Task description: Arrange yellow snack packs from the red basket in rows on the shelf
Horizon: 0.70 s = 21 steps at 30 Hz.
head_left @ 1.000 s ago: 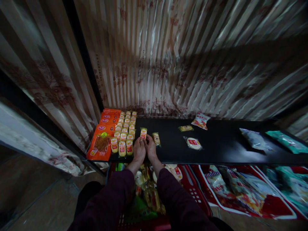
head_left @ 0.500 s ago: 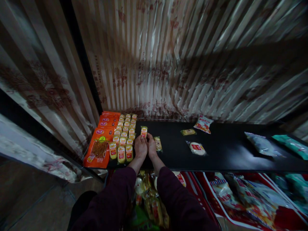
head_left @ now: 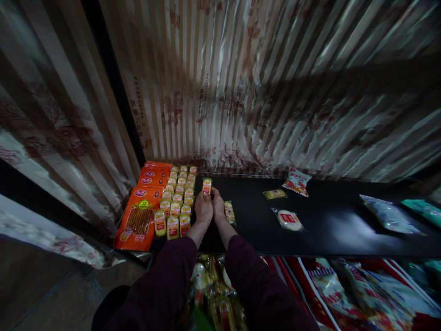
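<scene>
Fingers of the left hand [head_left: 204, 208] and right hand [head_left: 218, 205] close together on a small yellow packet [head_left: 206, 186], held label-up over the black shelf [head_left: 251, 234] beside the packet rows [head_left: 177, 197], presumably gripped low for controlled alignment.

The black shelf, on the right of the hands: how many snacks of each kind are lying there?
Flat yellow packets: 2
Round white snack with a red label: 1
Red-and-white bag: 1
Pale bluish bag: 1
Green bag: 1
Total: 6
</scene>
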Available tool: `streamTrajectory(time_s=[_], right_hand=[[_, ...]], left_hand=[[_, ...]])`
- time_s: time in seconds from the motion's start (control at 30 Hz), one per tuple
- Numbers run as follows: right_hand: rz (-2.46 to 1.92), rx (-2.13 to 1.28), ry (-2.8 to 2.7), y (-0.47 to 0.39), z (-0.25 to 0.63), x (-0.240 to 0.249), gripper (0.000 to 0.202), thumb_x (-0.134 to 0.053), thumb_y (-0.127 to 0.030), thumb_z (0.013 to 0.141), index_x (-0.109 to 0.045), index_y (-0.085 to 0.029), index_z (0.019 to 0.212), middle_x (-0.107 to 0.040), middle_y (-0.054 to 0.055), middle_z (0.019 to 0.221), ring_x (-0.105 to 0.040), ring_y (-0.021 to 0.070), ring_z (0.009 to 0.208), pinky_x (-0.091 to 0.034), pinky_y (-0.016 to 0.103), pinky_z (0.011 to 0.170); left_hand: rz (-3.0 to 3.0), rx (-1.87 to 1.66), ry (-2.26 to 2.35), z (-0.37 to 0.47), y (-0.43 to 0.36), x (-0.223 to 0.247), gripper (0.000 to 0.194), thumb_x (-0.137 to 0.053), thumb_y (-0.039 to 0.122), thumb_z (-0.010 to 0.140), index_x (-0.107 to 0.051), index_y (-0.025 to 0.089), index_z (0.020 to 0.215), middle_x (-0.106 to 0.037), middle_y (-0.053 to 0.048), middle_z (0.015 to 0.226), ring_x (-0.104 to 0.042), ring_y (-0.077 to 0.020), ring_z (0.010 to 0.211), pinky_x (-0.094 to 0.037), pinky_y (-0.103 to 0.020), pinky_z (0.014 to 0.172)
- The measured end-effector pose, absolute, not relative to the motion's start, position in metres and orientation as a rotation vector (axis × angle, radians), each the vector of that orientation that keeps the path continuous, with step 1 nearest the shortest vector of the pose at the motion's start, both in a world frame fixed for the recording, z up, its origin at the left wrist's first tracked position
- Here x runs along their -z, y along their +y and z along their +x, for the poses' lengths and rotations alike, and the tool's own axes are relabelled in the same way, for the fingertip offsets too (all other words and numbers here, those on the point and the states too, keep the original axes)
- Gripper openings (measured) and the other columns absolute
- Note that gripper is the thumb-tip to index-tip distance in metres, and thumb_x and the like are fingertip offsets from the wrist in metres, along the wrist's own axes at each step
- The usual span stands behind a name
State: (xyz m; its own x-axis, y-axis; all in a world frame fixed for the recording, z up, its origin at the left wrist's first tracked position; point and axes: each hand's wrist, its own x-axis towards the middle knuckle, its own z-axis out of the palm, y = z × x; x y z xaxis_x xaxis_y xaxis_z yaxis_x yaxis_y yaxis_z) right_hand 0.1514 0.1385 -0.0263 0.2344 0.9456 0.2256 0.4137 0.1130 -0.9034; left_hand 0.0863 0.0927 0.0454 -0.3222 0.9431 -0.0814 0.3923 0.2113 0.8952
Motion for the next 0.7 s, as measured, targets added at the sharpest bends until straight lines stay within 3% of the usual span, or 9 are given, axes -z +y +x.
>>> streamTrajectory(time_s=[0.7], right_hand=[[-1.591,-0.642,-1.397,0.193,0.151,0.022,0.036,-0.058,-0.021,0.075,-0.057,-0.019,0.111,-0.069,0.004,0.087,-0.063,0.0169,0.078,-0.050,0.027,0.075]], left_hand=[[1.236,-1.084,1.898,0.095,0.148,-0.042,0.031,-0.037,0.017,0.089,-0.065,0.017,0.103,-0.066,-0.014,0.105,-0.060,-0.0226,0.105,-0.044,-0.032,0.089]])
